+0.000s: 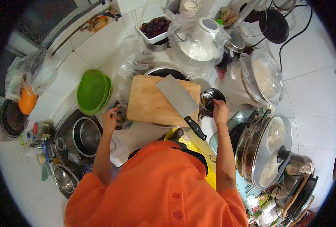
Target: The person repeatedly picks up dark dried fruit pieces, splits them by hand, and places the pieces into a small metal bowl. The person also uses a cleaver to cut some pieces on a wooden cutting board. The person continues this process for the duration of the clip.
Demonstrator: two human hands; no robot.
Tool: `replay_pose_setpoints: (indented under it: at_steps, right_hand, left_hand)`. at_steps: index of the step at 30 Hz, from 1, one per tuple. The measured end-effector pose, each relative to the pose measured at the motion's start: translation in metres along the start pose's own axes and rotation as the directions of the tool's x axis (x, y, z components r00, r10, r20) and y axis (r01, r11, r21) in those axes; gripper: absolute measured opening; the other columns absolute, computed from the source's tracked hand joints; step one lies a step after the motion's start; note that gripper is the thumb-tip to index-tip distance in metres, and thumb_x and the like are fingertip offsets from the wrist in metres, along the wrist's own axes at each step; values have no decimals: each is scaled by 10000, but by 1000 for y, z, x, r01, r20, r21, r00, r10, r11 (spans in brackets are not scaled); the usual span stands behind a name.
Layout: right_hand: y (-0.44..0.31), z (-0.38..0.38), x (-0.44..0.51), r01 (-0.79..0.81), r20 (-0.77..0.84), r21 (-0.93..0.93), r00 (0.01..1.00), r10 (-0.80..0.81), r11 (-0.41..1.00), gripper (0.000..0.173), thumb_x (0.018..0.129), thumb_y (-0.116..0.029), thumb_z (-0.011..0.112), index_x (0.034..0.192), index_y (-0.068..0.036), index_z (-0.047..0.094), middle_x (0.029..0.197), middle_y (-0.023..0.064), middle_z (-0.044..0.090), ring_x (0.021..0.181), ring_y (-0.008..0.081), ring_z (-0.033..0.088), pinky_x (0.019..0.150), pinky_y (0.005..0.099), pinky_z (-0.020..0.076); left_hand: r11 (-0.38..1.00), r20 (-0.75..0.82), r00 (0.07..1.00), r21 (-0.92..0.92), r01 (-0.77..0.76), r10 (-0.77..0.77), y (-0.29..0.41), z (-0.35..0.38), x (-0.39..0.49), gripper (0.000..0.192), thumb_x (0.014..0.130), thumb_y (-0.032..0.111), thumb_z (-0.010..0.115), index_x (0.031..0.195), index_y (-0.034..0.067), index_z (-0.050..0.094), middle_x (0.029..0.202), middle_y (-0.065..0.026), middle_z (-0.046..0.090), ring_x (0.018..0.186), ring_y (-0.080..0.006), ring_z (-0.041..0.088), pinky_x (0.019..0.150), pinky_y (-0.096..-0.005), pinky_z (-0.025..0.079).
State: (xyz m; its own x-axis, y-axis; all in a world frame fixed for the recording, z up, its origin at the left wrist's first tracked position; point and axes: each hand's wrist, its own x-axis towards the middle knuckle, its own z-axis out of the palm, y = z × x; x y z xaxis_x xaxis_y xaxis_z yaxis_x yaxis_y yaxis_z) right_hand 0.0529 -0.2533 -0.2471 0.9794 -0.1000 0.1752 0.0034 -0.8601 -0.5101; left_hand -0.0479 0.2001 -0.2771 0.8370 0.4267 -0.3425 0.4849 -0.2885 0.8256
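My left hand (109,121) is at a clear container or bag (123,120) with dark pieces inside; its fingertips reach over the near side, and whether they grip anything is unclear. Over a small metal bowl (212,92), my right hand (220,111) has its fingers drawn together among dark pieces of food (208,102). Whether it pinches one of them is hidden. Between the hands lies a wooden cutting board (148,102), resting over a round dark vessel (168,72). A cleaver (179,96) lies diagonally on the board, its black handle jutting past the near right edge.
Green plastic baskets (91,92) stand to the left, above a sink (67,139) holding a metal pot (85,136). A lidded steamer pot (273,153) is at the right. Behind the board are a plastic-covered white container (199,48) and a white tray of dark food (156,29).
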Motion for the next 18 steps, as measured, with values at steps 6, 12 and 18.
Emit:
replay_pose_setpoints:
  at_steps: [6, 12, 18]
  right_hand:
    - [-8, -4, 3, -125, -5, -4, 992, 125, 992, 180, 683, -55, 622, 862, -76, 632, 837, 135, 603, 761, 316, 583, 674, 389, 463]
    - [-10, -9, 6, -173, 34, 61, 985, 171, 983, 133, 691, -62, 616, 822, -70, 639, 867, 122, 621, 777, 288, 601, 683, 365, 470]
    - [-2, -4, 9, -124, 91, 141, 990, 112, 982, 166, 723, -29, 546, 856, -58, 641, 873, 127, 628, 805, 276, 609, 716, 339, 474]
  left_hand:
    - [883, -131, 916, 348, -315, 378, 3, -3, 0, 228, 774, 32, 548, 997, 44, 598, 790, -66, 603, 636, -141, 561, 573, -250, 451]
    - [951, -178, 940, 159, -266, 292, 24, -6, -8, 230, 756, 25, 576, 984, 38, 605, 809, -48, 603, 657, -134, 533, 612, -246, 436]
    - [934, -205, 911, 82, -349, 358, 44, -11, -20, 204, 790, 48, 554, 987, 31, 605, 818, -23, 599, 587, -79, 482, 520, -216, 394]
